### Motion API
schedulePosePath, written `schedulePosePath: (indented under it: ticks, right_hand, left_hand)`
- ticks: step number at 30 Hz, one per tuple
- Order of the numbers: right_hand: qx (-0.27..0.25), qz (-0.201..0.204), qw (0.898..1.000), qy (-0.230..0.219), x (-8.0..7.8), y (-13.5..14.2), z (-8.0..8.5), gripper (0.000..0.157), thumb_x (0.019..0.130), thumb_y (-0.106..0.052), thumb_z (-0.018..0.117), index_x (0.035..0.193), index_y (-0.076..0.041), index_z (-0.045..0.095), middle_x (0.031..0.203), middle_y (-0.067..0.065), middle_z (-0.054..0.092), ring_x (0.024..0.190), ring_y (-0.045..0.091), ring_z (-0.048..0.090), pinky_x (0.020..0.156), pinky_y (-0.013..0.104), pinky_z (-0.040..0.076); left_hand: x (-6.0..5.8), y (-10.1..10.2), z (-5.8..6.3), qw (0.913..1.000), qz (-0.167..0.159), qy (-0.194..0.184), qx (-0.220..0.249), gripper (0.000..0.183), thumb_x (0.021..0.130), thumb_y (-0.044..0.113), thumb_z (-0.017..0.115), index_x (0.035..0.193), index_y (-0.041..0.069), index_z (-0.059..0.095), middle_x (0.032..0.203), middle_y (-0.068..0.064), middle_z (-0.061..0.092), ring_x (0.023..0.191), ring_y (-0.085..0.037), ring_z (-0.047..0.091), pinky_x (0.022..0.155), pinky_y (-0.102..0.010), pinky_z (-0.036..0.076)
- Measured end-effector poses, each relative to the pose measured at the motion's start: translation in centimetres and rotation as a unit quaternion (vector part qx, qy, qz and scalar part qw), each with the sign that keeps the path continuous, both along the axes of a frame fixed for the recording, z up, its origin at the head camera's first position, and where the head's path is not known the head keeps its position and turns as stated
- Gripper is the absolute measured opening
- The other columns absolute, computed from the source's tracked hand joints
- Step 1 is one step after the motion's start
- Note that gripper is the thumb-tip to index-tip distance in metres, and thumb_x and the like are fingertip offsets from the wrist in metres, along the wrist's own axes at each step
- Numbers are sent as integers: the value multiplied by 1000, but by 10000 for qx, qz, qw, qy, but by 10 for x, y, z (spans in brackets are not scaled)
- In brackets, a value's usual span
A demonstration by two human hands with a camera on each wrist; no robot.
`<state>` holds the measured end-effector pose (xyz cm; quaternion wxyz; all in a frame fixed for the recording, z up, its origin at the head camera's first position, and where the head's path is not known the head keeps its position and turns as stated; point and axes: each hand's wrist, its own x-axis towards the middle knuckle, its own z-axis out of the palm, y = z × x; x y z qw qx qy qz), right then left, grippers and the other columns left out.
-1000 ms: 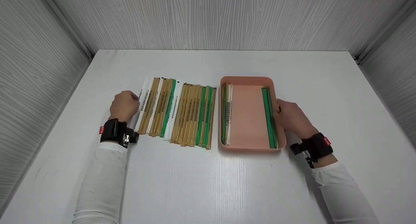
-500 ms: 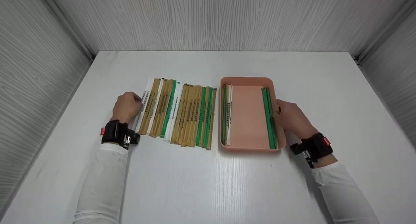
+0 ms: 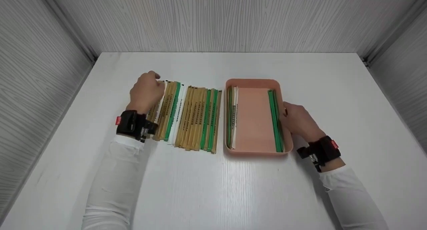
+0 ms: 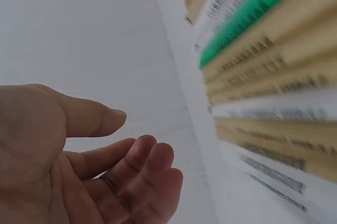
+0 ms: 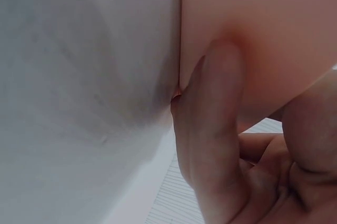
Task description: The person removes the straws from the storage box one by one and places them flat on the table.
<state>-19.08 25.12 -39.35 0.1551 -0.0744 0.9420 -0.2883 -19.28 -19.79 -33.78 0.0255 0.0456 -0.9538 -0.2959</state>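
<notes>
My left hand (image 3: 145, 91) hovers over the left end of a row of slim, printed paper-wrapped sticks (image 3: 196, 118), coloured brown, white and green. In the left wrist view, that hand (image 4: 113, 166) has its thumb apart from loosely bent fingers and holds nothing; the sticks (image 4: 263, 82) lie beyond the fingertips. At the right side of a pink box (image 3: 255, 118), my right hand (image 3: 300, 120) grips the wall. In the right wrist view the thumb (image 5: 216, 92) presses flat on the outside of the box; the other fingers are partly hidden.
Inside the box, white and green sticks (image 3: 234, 118) stand along the left wall, and green sticks (image 3: 276, 121) lean along the right wall. A grey wood-grain panel (image 3: 227, 21) rises behind the white table (image 3: 213, 186), with side panels left and right.
My left hand has moved away from me and to the right, from beside the leftmost white sticks to over the far end of the row. The right hand and box stay put.
</notes>
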Motion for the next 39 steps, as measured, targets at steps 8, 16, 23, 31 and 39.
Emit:
schedulePosePath:
  ticks: [8,16,23,31,39]
  right_hand:
    - [-49,17,9999,135,2,-1,1,25,110,-19,43,122,-2,57,93,14,64,75,20,63,57,31,50]
    - [-33,90,9996,252,3,-6,1,27,111,-19,43,124,-1,59,94,14,64,77,21,63,58,31,49]
    - [29,113,9997,237,3,-7,1,23,110,-19,44,114,-1,59,90,13,62,74,20,62,55,30,49]
    - [-43,-15,9999,127,4,-6,4,26,111,-22,45,119,-2,59,95,14,64,78,21,63,57,30,51]
    - [-45,-58,9999,140,3,-8,3,26,111,-21,45,121,-1,59,97,15,65,80,22,63,58,31,50]
  left_hand:
    - [-13,117,27,9944,-1017,122,-251,39,105,23,54,136,-1,59,124,-14,62,85,-22,61,69,-37,54]
    - [-17,209,7,9543,-2116,-592,-2024,16,93,-4,57,86,6,68,89,-7,66,74,-17,59,66,-37,59]
    - [-15,236,-8,9218,-2219,-1051,-2999,21,104,14,56,105,8,77,106,-6,74,85,-14,67,75,-36,61]
    - [-15,241,-15,9241,-2352,-1155,-2783,15,100,13,61,94,9,74,93,-3,71,68,-13,52,65,-33,55]
    - [-13,246,-22,9333,-2455,-1210,-2324,16,102,10,60,95,7,73,95,-6,71,73,-15,58,63,-31,54]
